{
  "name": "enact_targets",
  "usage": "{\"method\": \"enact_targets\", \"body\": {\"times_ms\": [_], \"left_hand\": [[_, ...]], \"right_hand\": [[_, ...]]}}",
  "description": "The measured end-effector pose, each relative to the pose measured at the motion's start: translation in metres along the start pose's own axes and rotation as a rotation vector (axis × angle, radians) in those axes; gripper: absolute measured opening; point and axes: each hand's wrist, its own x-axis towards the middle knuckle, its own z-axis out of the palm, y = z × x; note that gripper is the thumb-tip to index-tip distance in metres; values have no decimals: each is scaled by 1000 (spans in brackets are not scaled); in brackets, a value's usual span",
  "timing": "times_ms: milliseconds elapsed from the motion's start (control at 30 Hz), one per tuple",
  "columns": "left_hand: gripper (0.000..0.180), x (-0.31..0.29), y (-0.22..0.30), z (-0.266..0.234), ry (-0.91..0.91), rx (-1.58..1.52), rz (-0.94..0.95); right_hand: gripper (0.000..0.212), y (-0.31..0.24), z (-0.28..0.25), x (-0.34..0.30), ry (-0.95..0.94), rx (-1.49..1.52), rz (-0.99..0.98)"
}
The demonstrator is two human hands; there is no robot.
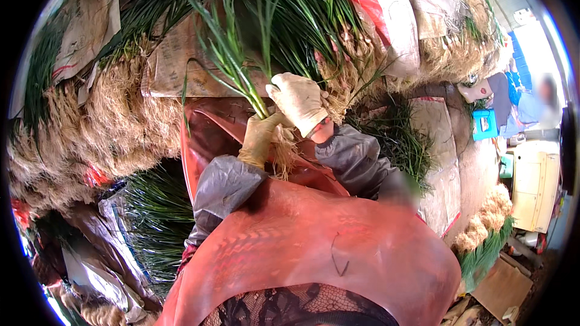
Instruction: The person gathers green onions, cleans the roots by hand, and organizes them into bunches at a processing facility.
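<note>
My gloved left hand point(258, 136) is closed round the pale lower stems of a few garlic greens point(241, 78). Their long leaves point up and away, and hairy tan roots point(283, 156) hang below the fist. Just above and to the right, my gloved right hand point(297, 101) has its fingers curled in, thumb side against another upright green stem of the same kind. Its palm side is hidden, so its exact hold is only partly visible. Both hands are close together over the red apron point(302, 223) on my lap.
Ahead, a heap of garlic greens point(302, 18) lies beside woven sacks point(181, 60). Rooty bundles point(115, 108) are stacked at left, more greens point(157, 223) below them. To the right are a sack point(438, 151), a blue plastic stool point(484, 124), a cream cabinet point(534, 184) and a blurred person point(541, 102).
</note>
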Motion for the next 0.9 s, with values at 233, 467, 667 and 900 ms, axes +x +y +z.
{"method": "enact_targets", "body": {"times_ms": [233,467,667,900], "left_hand": [[25,-28,32,21,-353,-441,-232],[27,-47,33,14,-346,-539,-52],[29,-30,26,14,-124,-112,-159],[28,-2,-8,8,-82,-22,-206]], "right_hand": [[15,51,0,-8,574,374,-80],[40,100,-35,-89,-823,-387,379],[29,97,12,-12,-151,-280,246],[22,45,-9,-24,-416,1178,610]]}}
